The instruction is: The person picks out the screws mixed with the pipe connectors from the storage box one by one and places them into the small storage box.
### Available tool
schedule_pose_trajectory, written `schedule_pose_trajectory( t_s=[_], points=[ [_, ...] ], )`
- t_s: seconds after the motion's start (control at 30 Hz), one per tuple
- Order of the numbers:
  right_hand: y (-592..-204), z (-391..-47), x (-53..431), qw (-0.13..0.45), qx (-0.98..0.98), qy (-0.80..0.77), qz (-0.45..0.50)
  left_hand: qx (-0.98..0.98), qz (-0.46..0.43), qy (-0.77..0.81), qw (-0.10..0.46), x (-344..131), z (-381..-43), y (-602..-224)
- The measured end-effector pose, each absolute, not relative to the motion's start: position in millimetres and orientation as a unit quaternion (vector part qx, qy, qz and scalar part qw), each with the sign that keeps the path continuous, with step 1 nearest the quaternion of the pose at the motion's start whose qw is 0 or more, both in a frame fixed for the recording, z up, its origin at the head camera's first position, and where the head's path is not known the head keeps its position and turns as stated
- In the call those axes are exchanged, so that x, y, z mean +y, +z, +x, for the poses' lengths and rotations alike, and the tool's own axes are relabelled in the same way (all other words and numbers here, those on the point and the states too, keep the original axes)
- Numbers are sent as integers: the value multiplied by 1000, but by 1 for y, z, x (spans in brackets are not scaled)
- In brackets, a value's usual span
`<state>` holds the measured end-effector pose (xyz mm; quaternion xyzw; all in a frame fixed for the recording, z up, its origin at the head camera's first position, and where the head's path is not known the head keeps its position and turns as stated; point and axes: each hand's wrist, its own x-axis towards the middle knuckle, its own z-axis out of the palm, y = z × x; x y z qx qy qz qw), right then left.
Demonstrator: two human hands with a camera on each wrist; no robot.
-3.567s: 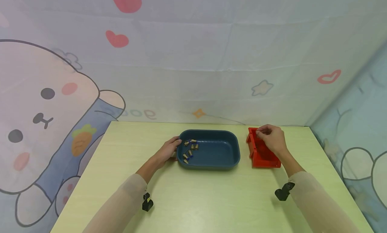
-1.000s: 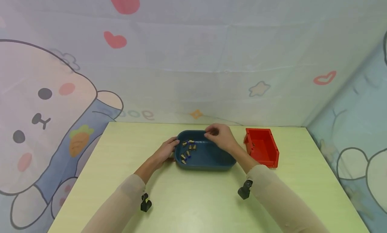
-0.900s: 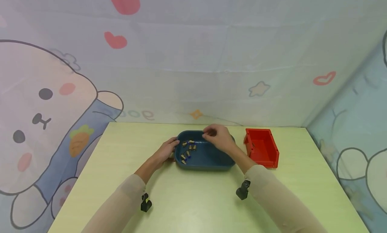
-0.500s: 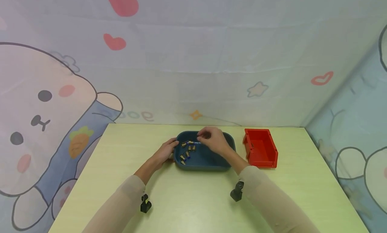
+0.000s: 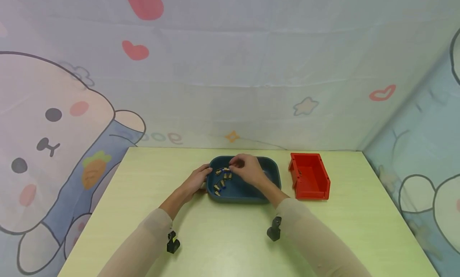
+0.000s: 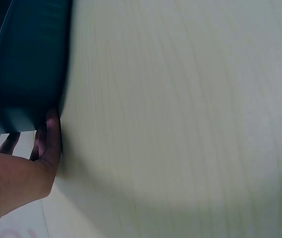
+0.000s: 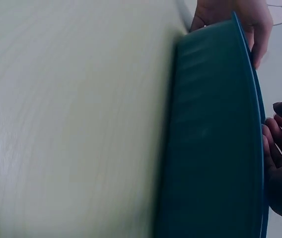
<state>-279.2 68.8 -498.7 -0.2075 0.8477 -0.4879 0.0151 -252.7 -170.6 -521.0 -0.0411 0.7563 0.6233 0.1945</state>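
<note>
My left hand (image 5: 195, 178) grips the left end of a dark blue plastic tray (image 5: 248, 200), thumb at the rim and fingers against the outer wall, as the left wrist view also shows. Several small brass fittings (image 5: 223, 183) with blue parts lie in the tray's left side. Over the tray's back left part is my right hand (image 5: 249, 170), its fingertips beside the rear fittings. In the right wrist view the thumb and fingers (image 7: 279, 144) are bent but apart, with nothing visible between them; the tray wall hides part of the hand.
A red plastic bin (image 5: 314, 196) stands right of the tray, with a small dark item (image 5: 300, 173) inside at its left. Both stand on a light wooden table (image 5: 223, 237). A printed cloth (image 5: 215, 69) hangs directly behind the table's back edge.
My right hand has moved left from the red bin to above the tray, then further left and down toward the fittings. The left hand keeps its grip on the tray.
</note>
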Motion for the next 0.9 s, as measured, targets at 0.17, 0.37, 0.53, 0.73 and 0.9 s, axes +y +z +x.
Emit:
schedule_pose_trajectory(
  t_s=[0.17, 0.37, 0.53, 0.73, 0.9],
  points=[
    [-502, -280, 63, 15, 842, -498, -207, 757, -38, 621, 197, -172, -253, -522],
    [-505, -280, 55, 8, 849, -487, -204, 757, -32, 623, 197, -172, -252, -520],
    [-507, -277, 48, 24, 850, -485, -203, 757, -33, 622, 198, -172, -252, -520],
    [-509, -275, 39, 30, 848, -485, -209, 760, -35, 619, 196, -172, -252, -520],
    [-511, -274, 34, 32, 848, -483, -217, 758, -35, 621, 195, -171, -251, -520]
  ],
)
